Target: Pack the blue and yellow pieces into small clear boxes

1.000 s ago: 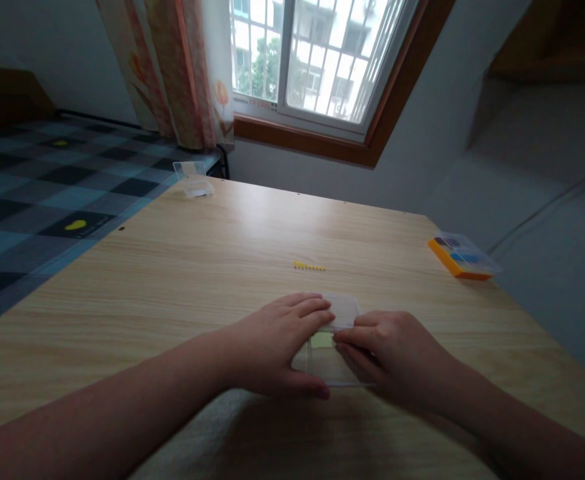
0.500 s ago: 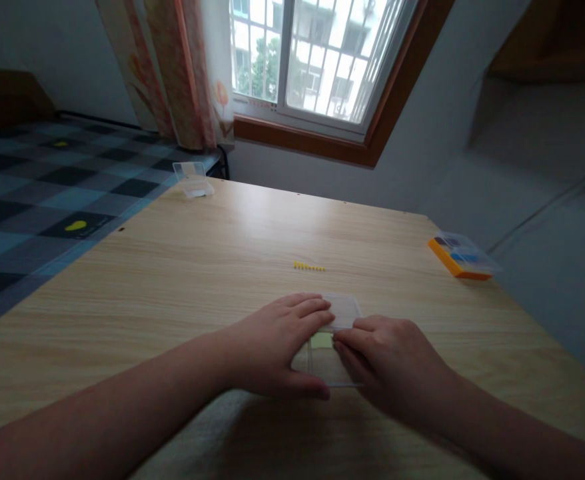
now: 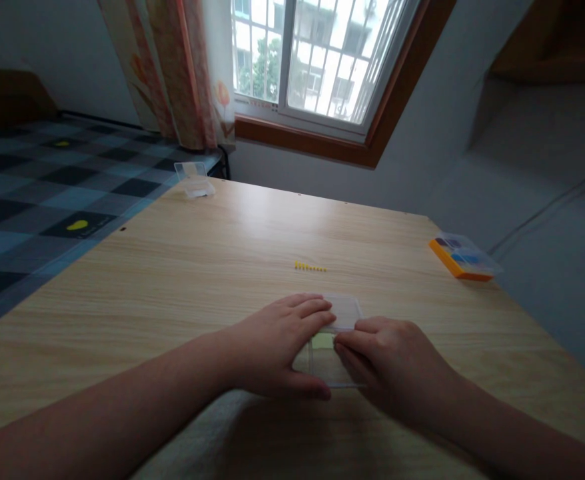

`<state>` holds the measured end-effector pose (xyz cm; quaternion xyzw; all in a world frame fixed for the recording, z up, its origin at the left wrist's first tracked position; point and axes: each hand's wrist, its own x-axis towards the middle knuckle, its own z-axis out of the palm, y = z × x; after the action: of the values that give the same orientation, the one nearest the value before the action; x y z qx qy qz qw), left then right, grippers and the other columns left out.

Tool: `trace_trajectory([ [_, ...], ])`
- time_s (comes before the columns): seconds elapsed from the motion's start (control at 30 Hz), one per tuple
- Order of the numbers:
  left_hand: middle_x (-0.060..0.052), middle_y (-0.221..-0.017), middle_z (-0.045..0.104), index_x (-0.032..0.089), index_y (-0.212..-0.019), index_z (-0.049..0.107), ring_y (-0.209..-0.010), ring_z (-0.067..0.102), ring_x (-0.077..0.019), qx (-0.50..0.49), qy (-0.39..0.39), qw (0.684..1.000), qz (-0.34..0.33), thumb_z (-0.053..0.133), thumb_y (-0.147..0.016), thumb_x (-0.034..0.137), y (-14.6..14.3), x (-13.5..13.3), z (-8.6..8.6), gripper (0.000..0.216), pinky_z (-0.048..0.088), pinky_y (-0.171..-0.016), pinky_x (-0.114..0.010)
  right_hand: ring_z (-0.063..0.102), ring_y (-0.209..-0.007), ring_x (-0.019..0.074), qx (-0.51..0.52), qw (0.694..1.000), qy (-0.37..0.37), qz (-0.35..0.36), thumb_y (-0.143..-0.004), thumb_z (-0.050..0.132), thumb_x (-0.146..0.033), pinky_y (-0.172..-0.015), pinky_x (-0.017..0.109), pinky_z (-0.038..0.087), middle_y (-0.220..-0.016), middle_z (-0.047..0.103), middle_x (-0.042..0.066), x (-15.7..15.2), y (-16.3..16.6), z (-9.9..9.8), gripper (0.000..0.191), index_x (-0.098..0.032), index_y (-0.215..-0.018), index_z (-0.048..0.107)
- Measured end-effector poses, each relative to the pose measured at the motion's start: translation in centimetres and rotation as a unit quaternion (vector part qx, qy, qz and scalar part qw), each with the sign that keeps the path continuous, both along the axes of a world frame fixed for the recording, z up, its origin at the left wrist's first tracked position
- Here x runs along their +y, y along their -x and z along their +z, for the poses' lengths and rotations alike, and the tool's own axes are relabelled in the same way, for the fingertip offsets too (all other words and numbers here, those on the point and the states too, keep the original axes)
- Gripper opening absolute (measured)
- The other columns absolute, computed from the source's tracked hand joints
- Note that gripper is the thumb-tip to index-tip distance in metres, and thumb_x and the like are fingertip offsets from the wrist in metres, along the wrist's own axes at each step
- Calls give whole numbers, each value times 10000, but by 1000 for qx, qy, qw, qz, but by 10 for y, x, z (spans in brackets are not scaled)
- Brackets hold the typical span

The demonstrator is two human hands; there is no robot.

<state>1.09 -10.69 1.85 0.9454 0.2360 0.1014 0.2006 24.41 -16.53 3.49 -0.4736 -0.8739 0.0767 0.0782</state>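
A clear plastic box point(image 3: 340, 371) lies opened on the table in front of me, its transparent lid point(image 3: 345, 310) folded back on the far side. My left hand point(image 3: 282, 350) spans the box's left part, fingers over the far side and thumb along the near edge, holding it. Inside, by the hinge side, lies a pale green slip of paper point(image 3: 322, 341). The fingertips of my right hand point(image 3: 380, 353) are pinched together at the slip's right end. My right fingers hide the box's right side.
Beyond the box, a short row of tiny yellow pieces point(image 3: 310, 267) lies on the wooden table point(image 3: 212, 267). Another clear box point(image 3: 197, 190) stands open at the far left corner. An orange case with a transparent cover point(image 3: 460, 260) sits at the right edge. A bed point(image 3: 47, 193) adjoins the left.
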Motion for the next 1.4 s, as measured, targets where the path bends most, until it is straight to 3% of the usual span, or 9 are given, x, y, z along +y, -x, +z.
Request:
trace_trajectory([
  [0.57,-203,-1547,481,129,-1452,516,-1458,410,-382,-16,9,1000,-2,721,-803,688,0,-1,1,882,314,-1216,-523,575,-661,131,-5,1000,8,-7,-973,515,-208,-638,282,331,-735,656,0,2,1,-2,254,-206,-773,672],
  [0.73,-196,-1556,471,138,-1465,504,-1465,402,-370,-7,6,1000,1,731,-791,691,-1,0,-1,901,307,-1222,-506,593,-666,138,41,999,-19,-2,-984,498,-234,-635,277,355,-733,661,9,4,-6,8,277,-208,-813,715],
  [0.87,-197,-1560,465,141,-1467,504,-1456,412,-378,-9,5,1000,1,738,-787,680,-1,1,-1,899,315,-1217,-513,594,-668,145,100,991,-70,-53,-986,520,-279,-631,274,382,-756,674,23,24,-22,13,265,-202,-888,754],
  [0.97,-211,-1567,450,125,-1476,496,-1462,398,-394,-4,9,1000,2,748,-776,673,0,1,0,924,324,-1211,-540,618,-738,155,140,983,-48,-110,-987,553,-289,-682,275,435,-885,714,45,45,-31,5,239,-202,-1056,764],
  [1.07,-222,-1583,420,115,-1495,471,-1483,362,-401,14,8,1000,5,759,-765,662,1,2,2,957,331,-1209,-551,645,-850,172,163,980,10,-114,-1004,552,-286,-783,295,476,-1001,727,77,59,-33,-5,272,-175,-1165,740],
  [1.17,-238,-1595,391,102,-1508,447,-1496,330,-414,25,0,1000,6,765,-765,638,2,2,4,970,333,-1205,-568,642,-950,180,162,983,47,-74,-1040,500,-268,-865,306,473,-1028,726,86,63,-29,-10,280,-164,-1075,758],
  [1.27,-238,-1630,321,126,-1517,425,-1520,266,-424,8,-26,1000,1,782,-752,632,3,2,4,984,315,-1205,-589,638,-952,181,173,982,43,-65,-1037,503,-241,-873,309,468,-1006,730,77,64,-27,-11,270,-163,-1013,760],
  [1.4,-184,-1704,114,228,-1579,306,-1554,135,-427,-44,-78,996,13,820,-748,569,5,1,0,1035,257,-1220,-612,645,-873,187,219,972,7,-85,-1007,559,-246,-808,306,474,-902,735,68,68,-29,-15,238,-163,-944,773],
])
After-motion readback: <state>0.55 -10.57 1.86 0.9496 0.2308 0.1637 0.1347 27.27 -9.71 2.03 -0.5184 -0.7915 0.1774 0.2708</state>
